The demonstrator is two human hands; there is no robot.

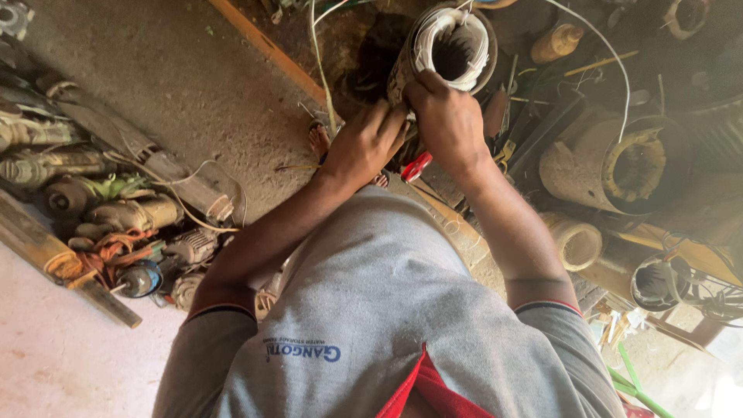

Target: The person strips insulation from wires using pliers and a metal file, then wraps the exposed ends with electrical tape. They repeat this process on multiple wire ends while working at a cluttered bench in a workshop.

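Step in hand, as judged from the head view: manual work on the winding of a motor stator, at the near rim of the housing.

Position: the stator stands on the workshop floor near its top edge, bore facing up toward the camera, directly ahead of the person.

Left hand: fingers curled together and pressed against the lower outer wall of the stator. Whether it grips anything cannot be told; the fingertips are hidden.

Right hand: closed on the near rim of the stator, fingers bent over the edge where the white winding begins. The thumb side is hidden.

Appearance of the stator: a dark, worn cylindrical shell, with a ring of white insulated coil bundled around a dark bore. A thin white lead wire arcs away to the right.

Next move, as a judgement: it calls for the left hand to brace the shell while the right works the coil ends with fine finger pressure.

Nearby: a red-handled tool lies just below the hands. A second stator, with yellowish windings, lies to the right.
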